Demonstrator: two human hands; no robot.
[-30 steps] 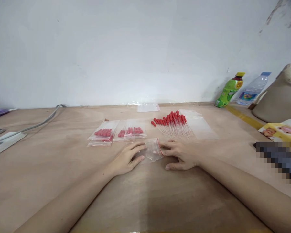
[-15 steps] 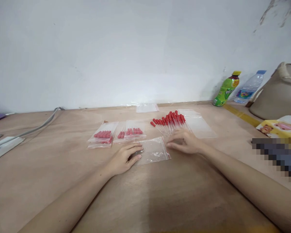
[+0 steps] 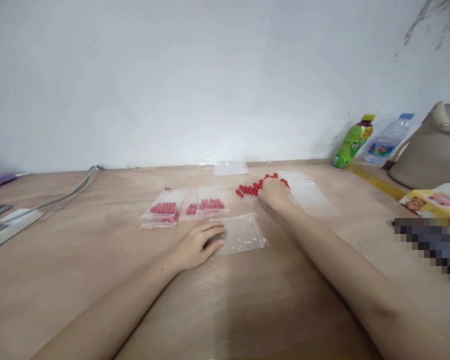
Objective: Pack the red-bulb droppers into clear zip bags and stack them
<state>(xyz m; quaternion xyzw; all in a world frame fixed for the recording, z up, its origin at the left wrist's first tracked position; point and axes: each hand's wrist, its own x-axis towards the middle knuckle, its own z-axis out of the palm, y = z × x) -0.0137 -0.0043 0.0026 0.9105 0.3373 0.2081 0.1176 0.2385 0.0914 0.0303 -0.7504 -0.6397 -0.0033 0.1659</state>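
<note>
My left hand (image 3: pixel 198 245) lies flat on the wooden table, fingers stretched onto the left edge of an empty clear zip bag (image 3: pixel 245 233) with a red seal strip. My right hand (image 3: pixel 275 195) reaches forward onto a pile of glass droppers with red rubber bulbs (image 3: pixel 253 190); its fingers curl down among them and are hidden from view. Left of the pile lie filled zip bags of red-bulbed droppers (image 3: pixel 187 206).
A stack of empty clear bags (image 3: pixel 311 195) lies right of the droppers, another bag (image 3: pixel 229 168) by the wall. A green bottle (image 3: pixel 352 141), a water bottle (image 3: pixel 386 140) and a beige bag (image 3: pixel 433 147) stand at the right. A cable (image 3: pixel 60 192) and devices lie left.
My right hand left the empty bag and moved forward onto the dropper pile. The bag now lies flat. My left hand stayed on the bag's left edge.
</note>
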